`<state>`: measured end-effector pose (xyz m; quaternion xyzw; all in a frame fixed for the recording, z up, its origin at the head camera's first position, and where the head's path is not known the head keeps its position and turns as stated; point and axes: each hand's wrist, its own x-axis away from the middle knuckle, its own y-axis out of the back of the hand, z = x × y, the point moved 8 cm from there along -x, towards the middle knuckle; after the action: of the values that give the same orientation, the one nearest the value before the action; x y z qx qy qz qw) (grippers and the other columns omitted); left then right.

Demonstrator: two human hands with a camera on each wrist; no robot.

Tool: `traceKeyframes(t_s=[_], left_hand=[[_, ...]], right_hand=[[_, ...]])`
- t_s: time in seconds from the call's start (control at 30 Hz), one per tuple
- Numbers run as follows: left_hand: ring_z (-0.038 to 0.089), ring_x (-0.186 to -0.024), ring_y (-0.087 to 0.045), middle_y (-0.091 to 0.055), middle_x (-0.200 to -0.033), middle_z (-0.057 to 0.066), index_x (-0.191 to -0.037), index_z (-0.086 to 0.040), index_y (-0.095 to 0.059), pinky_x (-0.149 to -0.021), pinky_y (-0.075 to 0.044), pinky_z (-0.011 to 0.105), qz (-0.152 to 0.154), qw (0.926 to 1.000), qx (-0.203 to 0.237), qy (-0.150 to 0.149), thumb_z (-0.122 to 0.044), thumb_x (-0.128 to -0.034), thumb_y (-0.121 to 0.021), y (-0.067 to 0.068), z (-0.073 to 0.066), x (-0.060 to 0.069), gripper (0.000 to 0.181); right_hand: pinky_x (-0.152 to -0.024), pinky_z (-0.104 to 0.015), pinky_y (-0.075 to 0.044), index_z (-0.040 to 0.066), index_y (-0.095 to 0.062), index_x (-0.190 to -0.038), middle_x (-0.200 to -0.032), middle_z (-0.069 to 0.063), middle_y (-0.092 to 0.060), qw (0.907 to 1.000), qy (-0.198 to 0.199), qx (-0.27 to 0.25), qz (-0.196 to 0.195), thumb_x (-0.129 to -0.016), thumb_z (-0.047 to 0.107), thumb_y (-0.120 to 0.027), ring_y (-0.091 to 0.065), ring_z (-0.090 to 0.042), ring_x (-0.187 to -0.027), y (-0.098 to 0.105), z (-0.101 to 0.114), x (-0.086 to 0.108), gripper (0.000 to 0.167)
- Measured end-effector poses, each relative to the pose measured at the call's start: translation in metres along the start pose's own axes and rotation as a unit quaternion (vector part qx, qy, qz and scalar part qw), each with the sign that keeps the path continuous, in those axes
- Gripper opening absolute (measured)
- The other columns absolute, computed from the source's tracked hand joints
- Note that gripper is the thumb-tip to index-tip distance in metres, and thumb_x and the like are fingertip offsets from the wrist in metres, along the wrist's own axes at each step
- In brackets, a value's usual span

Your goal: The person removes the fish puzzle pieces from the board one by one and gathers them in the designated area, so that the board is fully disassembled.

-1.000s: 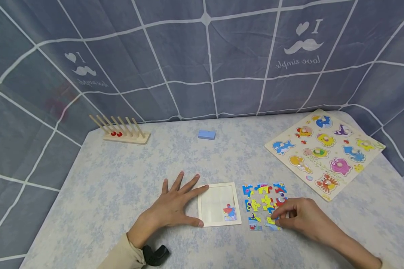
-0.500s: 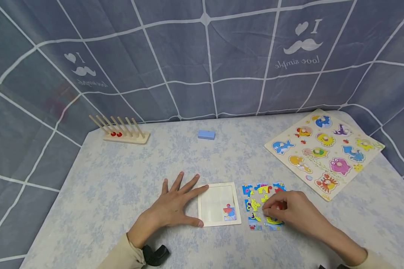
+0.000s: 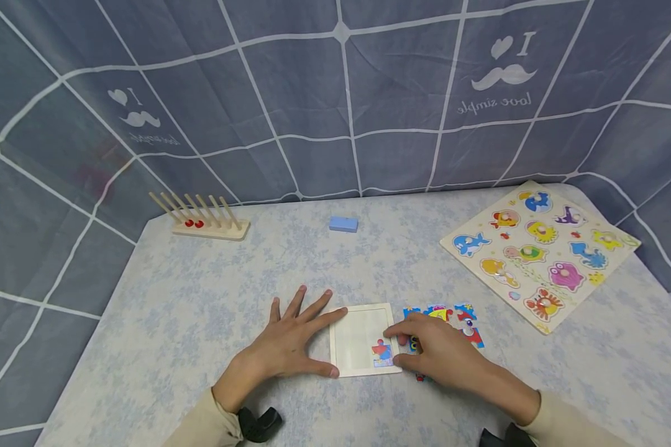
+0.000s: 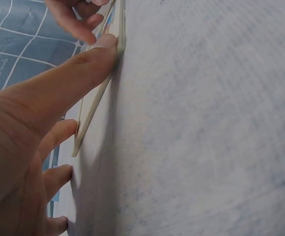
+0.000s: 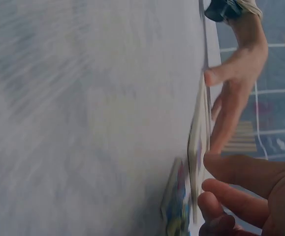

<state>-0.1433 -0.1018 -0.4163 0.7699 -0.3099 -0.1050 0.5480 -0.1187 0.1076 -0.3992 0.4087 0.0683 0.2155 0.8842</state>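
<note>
A wooden puzzle frame point(image 3: 358, 372) lies in the middle of the table. One puzzle piece point(image 3: 382, 354), red, blue and pink, sits in its lower right corner. My left hand point(image 3: 287, 344) is spread flat at the frame's left side, thumb and index finger touching its edge. The right hand point(image 3: 444, 351) hovers at the frame's right edge, thumb and index finger apart, with no piece visible between them. Under and behind that hand lie several colourful loose pieces point(image 3: 466, 320), partly hidden. In the right wrist view its thumb point(image 5: 226, 167) is close to the frame.
A wooden peg stand point(image 3: 215, 230) with two red beads stands at the back left. Farther back in the middle is a blue block point(image 3: 343, 224). A sea-animal knob puzzle board point(image 3: 528, 279) lies at the right. A grey checked curtain point(image 3: 313, 93) surrounds the table.
My right hand has moved left from the loose pieces to the frame's right edge, its thumb and index finger now apart. The left hand and the frame have stayed in place.
</note>
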Motion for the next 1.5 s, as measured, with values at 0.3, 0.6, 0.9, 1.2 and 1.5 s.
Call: traceKeyframes(t_s=[0.3,0.6,0.9,1.2,1.5], left_hand=[[0.044,-0.148,0.000,-0.017,-0.164,0.001,-0.153,-0.037,-0.035,-0.102,-0.004,0.080,0.004,1.0000,0.001,0.001,-0.070,-0.0727,-0.071,0.000,-0.001,0.000,0.094],[0.044,-0.148,-0.001,-0.017,-0.164,0.001,-0.153,-0.037,-0.035,-0.102,-0.004,0.080,0.001,1.0000,-0.002,0.000,-0.070,-0.0724,-0.072,0.001,-0.001,0.001,0.095],[0.044,-0.148,0.000,-0.017,-0.164,0.000,-0.153,-0.038,-0.035,-0.102,-0.004,0.079,0.000,1.0000,0.000,0.000,-0.071,-0.0724,-0.071,0.000,0.000,0.000,0.094],[0.042,-0.148,0.001,-0.016,-0.164,0.000,-0.153,-0.038,-0.034,-0.103,-0.002,0.078,0.003,1.0000,0.003,0.002,-0.070,-0.0729,-0.071,0.000,0.000,0.000,0.095],[0.043,-0.148,0.000,-0.015,-0.164,-0.001,-0.153,-0.037,-0.034,-0.103,-0.003,0.078,0.003,1.0000,-0.003,0.003,-0.070,-0.0724,-0.071,-0.001,0.001,0.000,0.095]], right_hand=[[-0.053,-0.022,-0.039,0.017,-0.075,-0.113,-0.089,0.014,-0.051,0.9993,0.017,0.033,0.009,-0.078,0.019,-0.082,-0.046,-0.003,-0.071,-0.010,0.008,-0.004,0.036],[-0.072,-0.029,-0.048,0.019,-0.072,-0.105,-0.094,0.015,-0.054,0.9994,0.017,0.030,-0.004,-0.077,0.018,-0.084,-0.051,-0.006,-0.086,-0.012,0.008,-0.004,0.031],[-0.052,-0.023,-0.042,0.024,-0.067,-0.097,-0.074,0.014,-0.056,0.9983,0.011,-0.056,-0.008,-0.080,0.012,-0.080,-0.049,-0.004,-0.057,-0.008,0.009,-0.002,0.024],[-0.054,-0.023,-0.048,0.025,-0.070,-0.087,-0.075,0.015,-0.065,0.9853,0.065,-0.156,0.023,-0.082,0.007,-0.079,-0.057,-0.003,-0.060,-0.009,0.015,0.003,0.021],[-0.060,-0.021,-0.049,0.022,-0.078,-0.104,-0.094,0.015,-0.072,0.9832,0.096,-0.147,0.049,-0.088,0.014,-0.075,-0.058,0.000,-0.069,-0.011,0.016,0.007,0.018]])
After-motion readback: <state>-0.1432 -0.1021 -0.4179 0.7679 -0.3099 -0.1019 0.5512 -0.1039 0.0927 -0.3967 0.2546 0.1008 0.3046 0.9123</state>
